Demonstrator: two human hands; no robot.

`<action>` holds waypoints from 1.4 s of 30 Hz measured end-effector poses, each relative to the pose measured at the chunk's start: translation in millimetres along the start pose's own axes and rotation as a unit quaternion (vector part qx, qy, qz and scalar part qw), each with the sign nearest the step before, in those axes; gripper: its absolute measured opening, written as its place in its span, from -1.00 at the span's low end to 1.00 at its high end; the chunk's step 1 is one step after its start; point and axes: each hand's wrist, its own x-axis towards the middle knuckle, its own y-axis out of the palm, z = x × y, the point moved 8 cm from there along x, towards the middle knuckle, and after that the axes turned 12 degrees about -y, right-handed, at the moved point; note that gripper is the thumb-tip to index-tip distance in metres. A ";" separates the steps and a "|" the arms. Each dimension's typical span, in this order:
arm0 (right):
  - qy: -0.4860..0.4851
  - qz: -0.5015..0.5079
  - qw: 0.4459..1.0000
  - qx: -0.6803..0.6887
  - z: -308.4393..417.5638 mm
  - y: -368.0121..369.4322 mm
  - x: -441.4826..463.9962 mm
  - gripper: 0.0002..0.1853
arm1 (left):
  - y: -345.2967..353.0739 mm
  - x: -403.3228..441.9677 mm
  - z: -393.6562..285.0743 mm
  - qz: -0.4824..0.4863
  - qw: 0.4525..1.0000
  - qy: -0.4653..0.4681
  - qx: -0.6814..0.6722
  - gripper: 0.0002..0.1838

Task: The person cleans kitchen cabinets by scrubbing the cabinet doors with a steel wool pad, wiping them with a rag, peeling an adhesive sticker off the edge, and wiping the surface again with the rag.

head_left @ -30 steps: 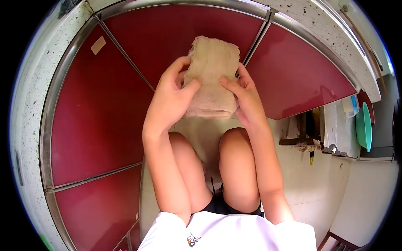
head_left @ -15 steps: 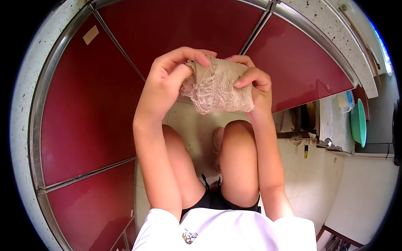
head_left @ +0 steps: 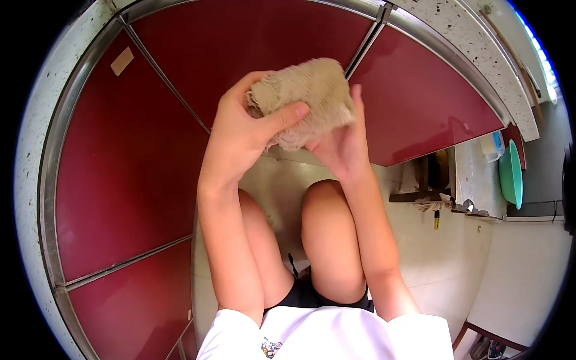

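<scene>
A beige, shaggy folded cloth (head_left: 315,90) is held up in front of the red cabinet doors, above my knees. My left hand (head_left: 240,129) grips its left side, with the thumb pressed across the front and the fingers partly hidden behind. Against the lower right edge of the cloth rests my right hand (head_left: 342,147), palm turned toward it and fingers stretched upward. Part of that hand is hidden by the cloth.
Glossy red cabinet doors (head_left: 132,162) curve around the front and left, under a speckled countertop (head_left: 447,24). At right, a green basin (head_left: 511,175) stands on its side near a low shelf (head_left: 480,186). Pale tiled floor (head_left: 420,252) lies below.
The cloth has turned to show a smoother shaggy face and shifted slightly up. My left thumb has moved onto its front. My right hand has loosened its pinch and straightened its fingers.
</scene>
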 end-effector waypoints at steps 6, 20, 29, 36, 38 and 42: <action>-0.045 0.141 0.988 -0.055 2.2 20.6 2.4 -0.26 | -13.3 3.9 4.3 -0.122 0.983 0.011 0.135 -0.59; -0.252 -0.101 0.961 -0.058 44.0 -16.1 6.6 -0.40 | 7.5 5.9 1.1 -0.071 0.983 0.065 0.153 -0.70; -0.592 -0.088 0.476 -0.644 164.9 28.6 -1.4 -0.43 | -14.1 -5.1 -0.3 -0.127 0.969 0.021 0.213 -0.75; -0.558 -0.121 0.526 -0.631 144.5 49.3 23.1 -0.48 | 3.6 -4.8 2.2 -0.077 0.980 0.023 0.184 -0.75; -0.563 -0.118 0.519 -0.632 141.3 54.6 22.8 -0.46 | 8.6 -4.0 5.3 -0.056 0.980 0.001 0.190 -0.73; -0.573 -0.107 0.534 -0.612 141.1 53.4 21.8 -0.46 | 14.6 -3.1 3.1 -0.063 0.977 0.030 0.200 -0.75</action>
